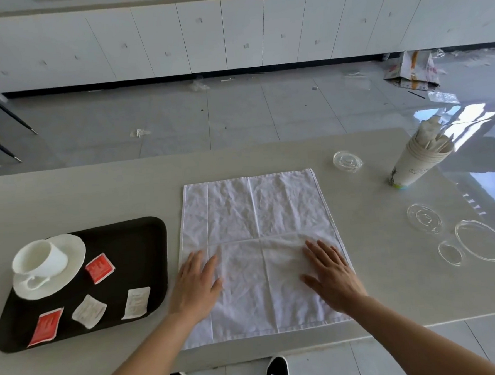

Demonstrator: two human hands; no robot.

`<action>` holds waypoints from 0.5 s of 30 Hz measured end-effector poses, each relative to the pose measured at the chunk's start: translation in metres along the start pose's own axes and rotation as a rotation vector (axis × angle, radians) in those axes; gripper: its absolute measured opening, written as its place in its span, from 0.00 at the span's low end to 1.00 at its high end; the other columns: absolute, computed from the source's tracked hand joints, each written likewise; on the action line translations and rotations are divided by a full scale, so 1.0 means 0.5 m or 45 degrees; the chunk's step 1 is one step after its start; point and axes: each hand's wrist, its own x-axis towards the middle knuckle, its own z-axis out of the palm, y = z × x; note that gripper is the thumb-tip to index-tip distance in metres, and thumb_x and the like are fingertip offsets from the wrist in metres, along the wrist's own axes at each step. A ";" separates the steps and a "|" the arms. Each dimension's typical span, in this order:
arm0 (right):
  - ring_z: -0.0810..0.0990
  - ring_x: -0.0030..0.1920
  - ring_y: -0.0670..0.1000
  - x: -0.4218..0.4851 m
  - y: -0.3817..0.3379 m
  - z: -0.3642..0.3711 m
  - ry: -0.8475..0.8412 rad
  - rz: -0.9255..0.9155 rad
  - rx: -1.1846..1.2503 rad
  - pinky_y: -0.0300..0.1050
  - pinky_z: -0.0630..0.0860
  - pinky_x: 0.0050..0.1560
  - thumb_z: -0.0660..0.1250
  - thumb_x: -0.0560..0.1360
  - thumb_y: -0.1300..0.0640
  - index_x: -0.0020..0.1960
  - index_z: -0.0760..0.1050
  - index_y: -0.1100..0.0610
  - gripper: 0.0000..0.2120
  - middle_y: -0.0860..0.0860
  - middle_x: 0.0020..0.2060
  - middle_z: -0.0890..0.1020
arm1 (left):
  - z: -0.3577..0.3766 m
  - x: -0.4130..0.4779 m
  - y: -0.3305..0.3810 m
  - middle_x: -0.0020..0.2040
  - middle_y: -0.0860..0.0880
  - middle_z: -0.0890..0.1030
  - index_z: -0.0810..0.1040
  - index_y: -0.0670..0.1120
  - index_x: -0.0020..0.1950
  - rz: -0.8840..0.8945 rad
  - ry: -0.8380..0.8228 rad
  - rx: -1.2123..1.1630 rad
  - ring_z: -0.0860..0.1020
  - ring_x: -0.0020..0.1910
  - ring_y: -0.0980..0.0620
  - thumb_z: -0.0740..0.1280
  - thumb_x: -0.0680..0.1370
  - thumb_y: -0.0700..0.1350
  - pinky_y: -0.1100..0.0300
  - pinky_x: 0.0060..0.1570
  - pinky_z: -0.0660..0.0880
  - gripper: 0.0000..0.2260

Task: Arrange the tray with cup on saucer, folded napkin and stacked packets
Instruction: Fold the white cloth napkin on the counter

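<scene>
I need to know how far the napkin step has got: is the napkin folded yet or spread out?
Spread out. The napkin lies open on the table, crease lines showing, both hands flat on it.

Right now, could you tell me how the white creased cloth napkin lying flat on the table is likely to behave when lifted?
The white creased cloth napkin will probably flop and drape, since it looks thin and wrinkled. It may tend to bend along the fold lines it already shows. It seems light, so a pull could slide it on the smooth pale table; both hands, left hand and right hand, rest flat on it.
</scene>
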 end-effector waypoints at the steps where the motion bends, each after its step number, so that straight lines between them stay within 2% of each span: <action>1: 0.49 0.79 0.53 -0.006 -0.001 -0.006 0.038 0.009 0.034 0.54 0.51 0.78 0.51 0.79 0.34 0.78 0.55 0.51 0.33 0.47 0.78 0.53 | -0.003 -0.009 0.000 0.76 0.44 0.60 0.61 0.51 0.76 0.014 0.035 -0.031 0.55 0.77 0.44 0.60 0.80 0.53 0.49 0.73 0.60 0.24; 2: 0.56 0.78 0.54 -0.016 0.002 -0.014 0.095 0.015 0.072 0.55 0.59 0.76 0.57 0.79 0.37 0.76 0.62 0.52 0.31 0.48 0.77 0.60 | -0.006 -0.022 -0.002 0.72 0.44 0.67 0.68 0.49 0.72 0.048 0.078 -0.048 0.63 0.73 0.43 0.64 0.78 0.49 0.50 0.69 0.67 0.22; 4: 0.73 0.68 0.55 -0.046 0.017 -0.024 0.229 -0.001 0.132 0.53 0.75 0.62 0.67 0.76 0.44 0.68 0.74 0.54 0.23 0.49 0.67 0.76 | -0.005 -0.056 -0.011 0.59 0.46 0.77 0.78 0.46 0.58 0.168 0.173 -0.034 0.76 0.59 0.44 0.70 0.73 0.41 0.52 0.51 0.77 0.14; 6: 0.79 0.55 0.53 -0.085 0.038 -0.025 0.329 -0.048 0.136 0.46 0.79 0.48 0.72 0.73 0.49 0.57 0.80 0.53 0.14 0.47 0.54 0.81 | 0.003 -0.102 -0.024 0.48 0.51 0.76 0.78 0.48 0.45 0.268 0.212 -0.034 0.78 0.45 0.49 0.73 0.68 0.40 0.56 0.37 0.76 0.09; 7: 0.80 0.50 0.52 -0.105 0.049 -0.024 0.342 -0.076 0.127 0.44 0.78 0.44 0.72 0.73 0.50 0.52 0.80 0.52 0.10 0.45 0.49 0.80 | 0.008 -0.126 -0.031 0.45 0.54 0.74 0.76 0.50 0.43 0.291 0.203 -0.055 0.76 0.43 0.50 0.73 0.67 0.42 0.58 0.36 0.74 0.09; 9: 0.79 0.47 0.50 -0.142 0.066 -0.021 0.309 -0.118 0.106 0.42 0.76 0.43 0.71 0.73 0.49 0.47 0.80 0.50 0.06 0.43 0.46 0.79 | 0.016 -0.169 -0.047 0.46 0.56 0.72 0.75 0.53 0.44 0.297 0.176 -0.080 0.75 0.45 0.53 0.71 0.68 0.53 0.62 0.39 0.72 0.10; 12: 0.79 0.52 0.49 -0.185 0.080 -0.012 0.248 -0.146 0.085 0.42 0.77 0.47 0.72 0.72 0.46 0.50 0.80 0.48 0.10 0.43 0.51 0.80 | 0.030 -0.219 -0.069 0.56 0.55 0.76 0.78 0.57 0.53 0.289 0.082 -0.013 0.73 0.56 0.53 0.68 0.64 0.70 0.59 0.46 0.77 0.25; 14: 0.77 0.57 0.47 -0.208 0.086 -0.008 0.219 -0.165 0.080 0.41 0.77 0.51 0.72 0.71 0.40 0.56 0.80 0.47 0.17 0.43 0.56 0.79 | 0.035 -0.238 -0.079 0.61 0.52 0.76 0.78 0.56 0.59 0.305 -0.010 0.065 0.72 0.63 0.52 0.69 0.60 0.73 0.57 0.49 0.79 0.33; 15: 0.75 0.59 0.46 -0.218 0.089 -0.006 0.200 -0.182 0.068 0.40 0.76 0.53 0.71 0.70 0.37 0.58 0.79 0.47 0.21 0.43 0.58 0.78 | 0.037 -0.244 -0.083 0.62 0.52 0.76 0.78 0.56 0.60 0.342 -0.037 0.089 0.72 0.64 0.51 0.73 0.58 0.70 0.57 0.50 0.80 0.34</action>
